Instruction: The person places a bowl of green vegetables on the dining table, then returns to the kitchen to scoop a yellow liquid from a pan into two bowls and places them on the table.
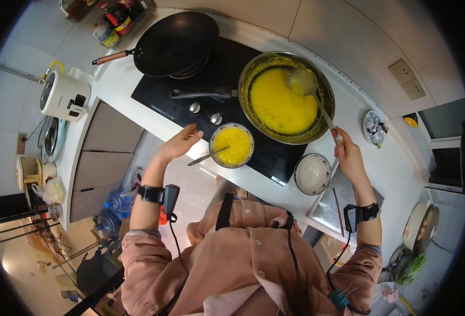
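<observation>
My right hand [348, 157] grips the handle of a metal ladle [302, 81]. Its bowl rests in yellow porridge-like food [281, 104] inside a wide steel pan [328, 118] on the cooktop. My left hand [180, 143] is empty, fingers apart, just left of a patterned bowl [250, 156] at the cooktop's front edge. That bowl is filled with the same yellow food, and a spoon [204, 157] leans out over its left rim. A second patterned bowl [312, 173], with only a whitish inside showing, stands near my right wrist.
A black wok [175, 45] occupies the back left of the black cooktop [153, 93]. The pan's black handle [200, 93] points left. One brown chopstick-like stick [338, 211] lies on a metal surface by my right forearm. A foil-filled dish [375, 128] sits at the right.
</observation>
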{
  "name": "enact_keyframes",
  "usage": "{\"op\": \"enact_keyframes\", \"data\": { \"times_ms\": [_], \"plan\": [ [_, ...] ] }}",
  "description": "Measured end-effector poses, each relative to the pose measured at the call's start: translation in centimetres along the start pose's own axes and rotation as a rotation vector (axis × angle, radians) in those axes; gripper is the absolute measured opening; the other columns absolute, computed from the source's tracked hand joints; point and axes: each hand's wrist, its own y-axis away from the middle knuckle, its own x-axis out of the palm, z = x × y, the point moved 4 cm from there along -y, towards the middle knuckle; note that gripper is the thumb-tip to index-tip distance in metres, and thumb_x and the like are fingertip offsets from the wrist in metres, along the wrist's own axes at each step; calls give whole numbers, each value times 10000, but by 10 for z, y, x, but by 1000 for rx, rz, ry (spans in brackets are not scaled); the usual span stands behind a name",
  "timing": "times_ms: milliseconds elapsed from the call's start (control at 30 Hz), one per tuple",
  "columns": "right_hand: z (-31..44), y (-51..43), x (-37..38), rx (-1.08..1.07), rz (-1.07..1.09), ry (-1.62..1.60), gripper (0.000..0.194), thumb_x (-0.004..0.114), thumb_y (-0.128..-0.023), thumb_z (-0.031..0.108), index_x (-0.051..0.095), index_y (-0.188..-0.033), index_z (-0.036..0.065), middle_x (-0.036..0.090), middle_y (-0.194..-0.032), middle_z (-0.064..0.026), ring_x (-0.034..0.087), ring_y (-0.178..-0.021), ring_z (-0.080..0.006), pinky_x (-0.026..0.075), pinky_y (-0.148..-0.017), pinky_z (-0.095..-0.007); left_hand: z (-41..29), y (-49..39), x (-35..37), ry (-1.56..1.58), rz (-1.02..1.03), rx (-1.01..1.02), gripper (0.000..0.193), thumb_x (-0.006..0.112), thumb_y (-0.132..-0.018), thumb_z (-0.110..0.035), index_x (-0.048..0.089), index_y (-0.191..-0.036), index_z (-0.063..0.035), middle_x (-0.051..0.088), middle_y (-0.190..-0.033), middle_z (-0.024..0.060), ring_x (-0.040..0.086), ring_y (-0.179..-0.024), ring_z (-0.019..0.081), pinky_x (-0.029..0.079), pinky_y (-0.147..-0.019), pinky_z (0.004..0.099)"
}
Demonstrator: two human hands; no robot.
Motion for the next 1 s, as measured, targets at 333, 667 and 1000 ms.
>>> {"op": "enact_keyframes", "data": {
  "times_ms": [333,667,1000],
  "plan": [
    [-3,-26,39,-75,175,-304,382,385,-917,68,442,-1294,51,616,-793,-65,501,-491,-138,437,-511,-278,-48,14,229,276,630,-123,803,517,-913,-467,153,-1429,27,500,-1237,180,573,-1048,222,505,-848,301],
    [20,5,-11,498,542,-817,383,382,-900,34,464,-1272,0,529,-689,-56,318,-376,-40,222,-333,-192,-37,-49,316,668,514,-340,793,607,-855,-200,101,-1433,-4,453,-1253,192,583,-1037,276,548,-820,372],
    [59,8,-80,359,398,-674,369,406,-891,54,492,-1244,-11,511,-654,-21,304,-391,-34,197,-339,-197,-87,-26,278,302,689,-122,537,532,-828,-71,313,-1292,89,492,-1230,209,613,-996,262,583,-688,297]
  ]
}}
